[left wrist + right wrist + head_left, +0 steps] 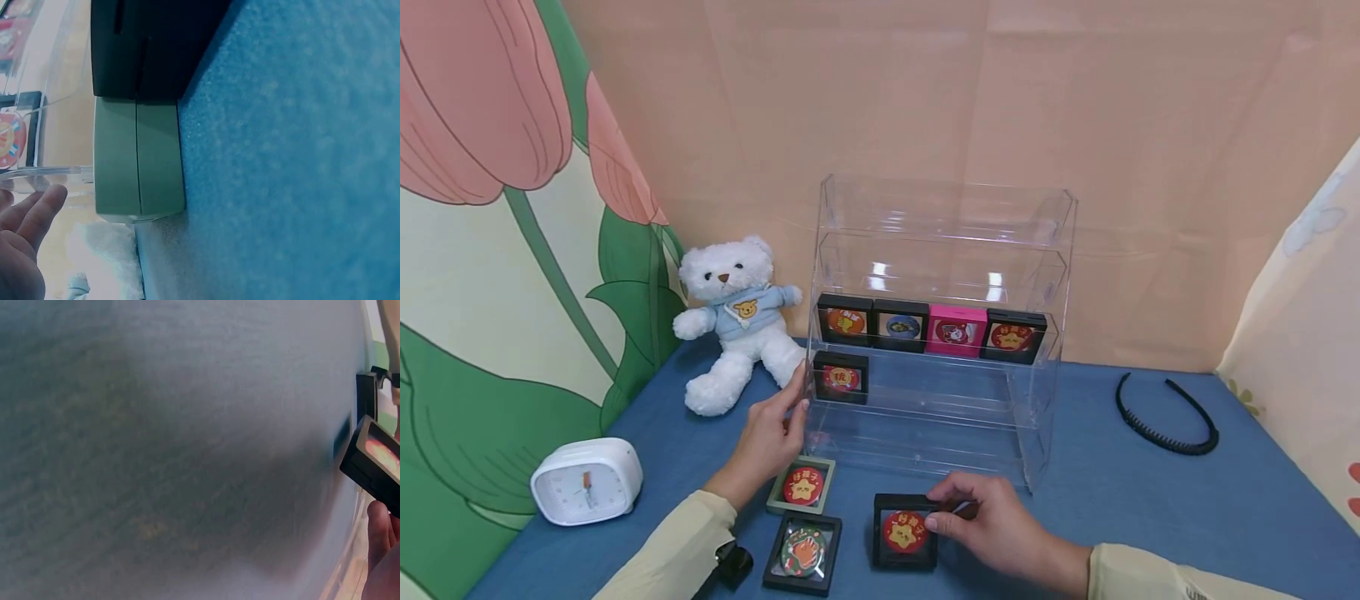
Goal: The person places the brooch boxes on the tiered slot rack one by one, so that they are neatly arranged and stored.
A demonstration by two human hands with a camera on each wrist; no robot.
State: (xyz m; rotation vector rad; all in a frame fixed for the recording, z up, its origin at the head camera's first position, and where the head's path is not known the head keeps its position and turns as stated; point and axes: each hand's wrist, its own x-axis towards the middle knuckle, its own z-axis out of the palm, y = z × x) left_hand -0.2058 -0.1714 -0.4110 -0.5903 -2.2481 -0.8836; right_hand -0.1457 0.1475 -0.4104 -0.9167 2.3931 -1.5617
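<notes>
My right hand [992, 521] pinches the right side of a black display frame [886, 533] holding a round red badge with a gold star. In the right wrist view, that frame [369, 472] is tilted above the blue cloth. My left hand [767, 437] rests its extended fingers against the left side of a clear tiered acrylic rack [940, 450]. Below that hand lie a green frame [829, 479] with a red star badge and a black frame [832, 554] with a green-and-orange badge. The left wrist view shows the green frame [137, 162] edge-on.
On one tier stand several framed badges, among them a pink frame [957, 315]; one black frame [861, 377] sits on the tier below, at the left. A white teddy bear [737, 325], a white clock [587, 479] and a black headband [1180, 447] are around the rack.
</notes>
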